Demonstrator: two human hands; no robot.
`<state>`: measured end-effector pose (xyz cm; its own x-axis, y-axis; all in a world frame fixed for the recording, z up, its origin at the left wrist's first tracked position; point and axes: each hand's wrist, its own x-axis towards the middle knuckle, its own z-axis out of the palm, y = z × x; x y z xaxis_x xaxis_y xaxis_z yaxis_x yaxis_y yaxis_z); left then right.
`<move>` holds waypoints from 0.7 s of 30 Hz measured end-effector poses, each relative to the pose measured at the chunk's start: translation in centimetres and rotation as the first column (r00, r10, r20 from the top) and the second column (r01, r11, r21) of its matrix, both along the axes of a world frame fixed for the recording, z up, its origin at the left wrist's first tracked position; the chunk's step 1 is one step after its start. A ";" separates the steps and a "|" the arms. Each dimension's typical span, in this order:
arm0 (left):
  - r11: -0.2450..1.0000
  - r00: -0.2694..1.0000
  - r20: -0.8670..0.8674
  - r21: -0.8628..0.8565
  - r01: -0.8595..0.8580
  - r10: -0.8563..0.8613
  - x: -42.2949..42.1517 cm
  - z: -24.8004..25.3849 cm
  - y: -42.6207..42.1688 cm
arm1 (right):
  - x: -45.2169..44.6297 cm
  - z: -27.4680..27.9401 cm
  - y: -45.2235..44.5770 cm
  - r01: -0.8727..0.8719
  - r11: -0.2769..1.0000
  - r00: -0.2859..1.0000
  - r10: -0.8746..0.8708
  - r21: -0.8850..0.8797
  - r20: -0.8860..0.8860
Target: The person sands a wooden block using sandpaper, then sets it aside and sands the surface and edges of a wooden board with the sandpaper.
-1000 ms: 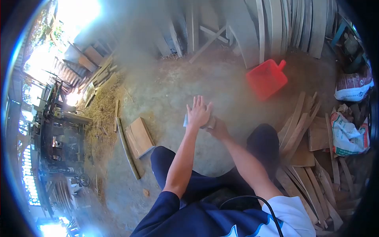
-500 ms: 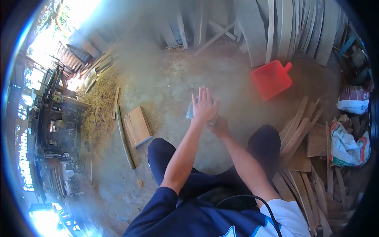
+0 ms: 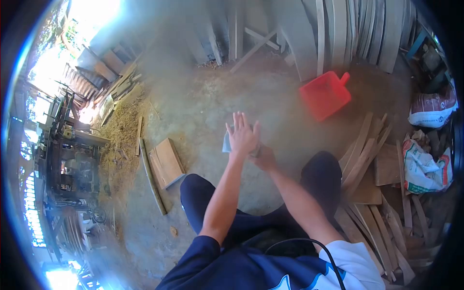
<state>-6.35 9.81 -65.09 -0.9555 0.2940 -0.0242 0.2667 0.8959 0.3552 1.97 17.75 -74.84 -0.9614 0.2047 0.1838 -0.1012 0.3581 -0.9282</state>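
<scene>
Under and between 2 hands (image 3: 244, 140), a pale-blue sheet (image 3: 226, 143)

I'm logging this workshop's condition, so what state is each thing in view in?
Left hand: flat, fingers extended
Right hand: partly hidden, grip unclear
Pale piece: mostly covered by left hand
Red dustpan: lying on floor
Wooden block: lying flat
Pole: lying on floor
White sack: crumpled
Tall boards: standing

1 head-worn camera looks forward and down from above the lap (image 3: 263, 226), with the left hand (image 3: 243, 139) and right hand (image 3: 264, 158) near centre, surrounding floor (image 3: 203, 116) below, and upright boards (image 3: 339, 36) beyond.
</scene>
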 end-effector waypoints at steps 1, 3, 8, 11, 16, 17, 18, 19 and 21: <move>1.000 0.999 -0.039 -0.009 0.023 -0.023 1.4 0.0 -0.1 | -0.1 -0.5 -0.3 -0.011 0.999 0.998 0.008 -0.038 -0.066; 0.999 0.995 -0.093 -0.012 0.034 -0.035 3.2 0.5 0.1 | 0.0 -0.9 -0.4 0.015 0.996 0.998 -0.010 0.086 -0.060; 1.000 1.000 0.016 0.018 0.017 -0.017 0.9 1.0 0.6 | -0.5 1.4 -0.4 0.044 0.992 0.998 -0.039 -0.121 0.043; 0.997 0.981 0.175 -0.024 -0.078 0.081 -2.7 0.3 -0.9 | -0.2 0.9 -1.1 -0.006 1.000 0.978 0.011 -0.024 0.210; 0.998 0.998 0.005 -0.005 -0.058 0.058 0.3 0.3 -0.1 | -0.3 0.1 -0.6 -0.038 0.996 0.999 0.036 -0.083 -0.020; 0.999 0.998 -0.019 -0.010 -0.052 0.052 1.5 0.4 0.1 | -0.1 0.1 -0.7 -0.034 0.996 0.998 0.037 -0.085 0.040; 0.999 0.998 -0.041 -0.011 -0.051 0.050 2.6 0.7 0.4 | 0.0 1.6 -0.4 -0.035 0.996 0.994 0.044 -0.083 0.100; 0.999 0.997 -0.064 -0.013 -0.050 0.049 3.5 0.9 0.2 | 0.3 2.2 -0.5 -0.038 0.996 0.986 0.051 -0.082 0.160; 0.999 0.999 0.010 0.022 -0.034 0.034 2.6 1.4 -0.2 | 0.3 1.5 -1.4 -0.004 0.989 0.992 0.022 -0.149 0.122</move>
